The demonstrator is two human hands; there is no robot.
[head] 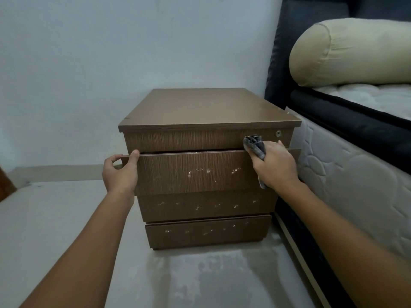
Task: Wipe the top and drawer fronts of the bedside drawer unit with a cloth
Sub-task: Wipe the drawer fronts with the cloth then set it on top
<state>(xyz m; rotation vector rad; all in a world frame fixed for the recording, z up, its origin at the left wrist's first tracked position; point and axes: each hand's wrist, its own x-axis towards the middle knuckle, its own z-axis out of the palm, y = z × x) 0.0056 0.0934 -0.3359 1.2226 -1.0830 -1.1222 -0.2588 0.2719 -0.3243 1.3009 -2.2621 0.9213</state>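
We find left hand grip clasping brown wood-grain drawer front, likely steadying; right hand grip clutching crumpled grey cloth.

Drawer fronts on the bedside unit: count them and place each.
4, stacked: top front with the keyhole; second front, gripped by the left hand; third front below it; bottom front. None looks hidden.

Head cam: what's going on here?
A person is cleaning a brown bedside drawer unit beside a bed. The left grip holds the left end of the second drawer front, which stands slightly pulled out. The right grip holds a bunched dark cloth against the right end of the top drawer front, near the lock. White specks show on the three lower fronts, so those look not yet wiped.
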